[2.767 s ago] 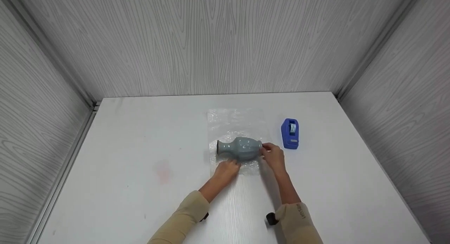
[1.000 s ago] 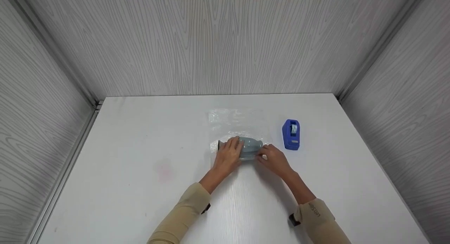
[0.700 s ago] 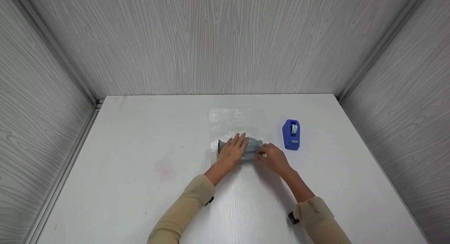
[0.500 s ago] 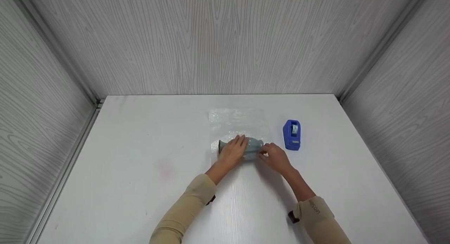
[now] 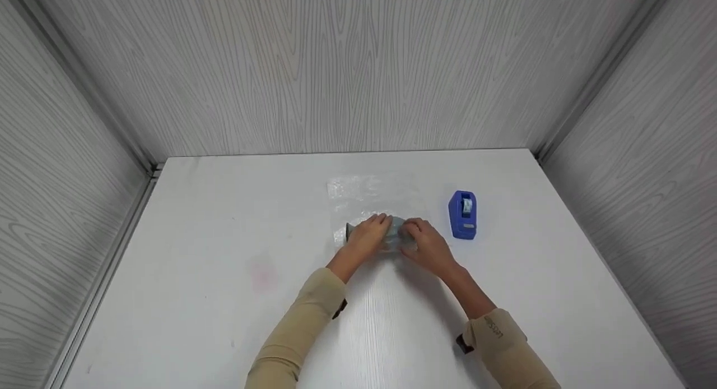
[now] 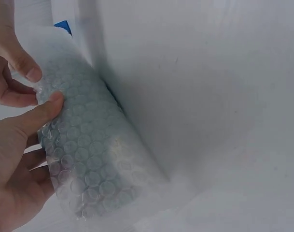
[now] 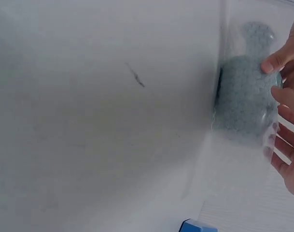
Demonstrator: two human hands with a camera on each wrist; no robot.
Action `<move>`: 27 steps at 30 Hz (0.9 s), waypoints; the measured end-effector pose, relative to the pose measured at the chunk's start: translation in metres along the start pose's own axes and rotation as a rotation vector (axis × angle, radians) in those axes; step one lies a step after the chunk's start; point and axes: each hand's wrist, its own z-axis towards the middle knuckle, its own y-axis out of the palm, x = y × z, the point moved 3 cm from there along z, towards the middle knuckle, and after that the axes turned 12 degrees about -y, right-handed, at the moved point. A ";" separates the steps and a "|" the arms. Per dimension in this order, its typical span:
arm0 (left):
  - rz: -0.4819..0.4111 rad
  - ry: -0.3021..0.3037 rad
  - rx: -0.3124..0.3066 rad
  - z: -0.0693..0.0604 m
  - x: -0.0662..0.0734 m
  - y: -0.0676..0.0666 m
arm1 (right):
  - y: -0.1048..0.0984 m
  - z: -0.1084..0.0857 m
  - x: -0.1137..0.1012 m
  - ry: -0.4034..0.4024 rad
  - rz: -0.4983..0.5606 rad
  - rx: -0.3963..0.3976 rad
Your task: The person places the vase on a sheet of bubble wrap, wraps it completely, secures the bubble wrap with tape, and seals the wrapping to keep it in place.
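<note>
Vase (image 5: 395, 226), head view: pale blue-green, lying on its side near the middle of the worktop (image 5: 213, 237), with its mouth to the left.
Bubble wrap (image 5: 369, 194), head view: clear; one part lies flat past the vase, and the near part is up over the vase.
Left hand (image 5: 367, 236), head view: on top of the vase near its neck, fingers bent over it; its grip is closed round the vase, with wrap between.
Right hand (image 5: 430, 248), head view: at the foot end of the vase, thumb and fingers bent in a curve.
Tape holder (image 5: 462, 221), head view: blue, with a roll of tape (image 5: 467, 205) in it, to the right of the wrap and near the right hand.
Sleeves (image 5: 302, 324), head view: both tan, with letters on the right one.
Bubbles, left wrist view: round and easy to see, with the vase's color showing through.
Left thumb, left wrist view: on the wrap, with the other fingers tucked behind its edge.
Right grip, right wrist view: nearly closed, pinching the wrap's edge, thumb in front and fingers behind.
Dark mark (image 7: 135, 76), right wrist view: on the worktop, well apart from the vase.
</note>
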 end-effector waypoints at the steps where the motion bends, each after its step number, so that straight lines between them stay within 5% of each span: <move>1: -0.021 -0.002 -0.016 0.001 -0.001 0.000 | 0.002 0.002 -0.001 -0.010 0.002 -0.016; 5: -0.109 -0.021 -0.086 0.003 -0.006 -0.002 | 0.008 0.008 -0.001 -0.008 0.016 -0.071; 13: -0.244 -0.014 -0.126 0.005 -0.010 -0.006 | 0.010 0.012 0.004 0.017 0.018 -0.116; 20: -0.403 -0.064 -0.277 0.005 -0.015 -0.008 | 0.007 0.010 0.005 0.065 0.083 -0.146; 27: -0.445 -0.102 -0.355 0.003 -0.017 -0.011 | 0.004 0.010 0.004 0.097 0.156 -0.149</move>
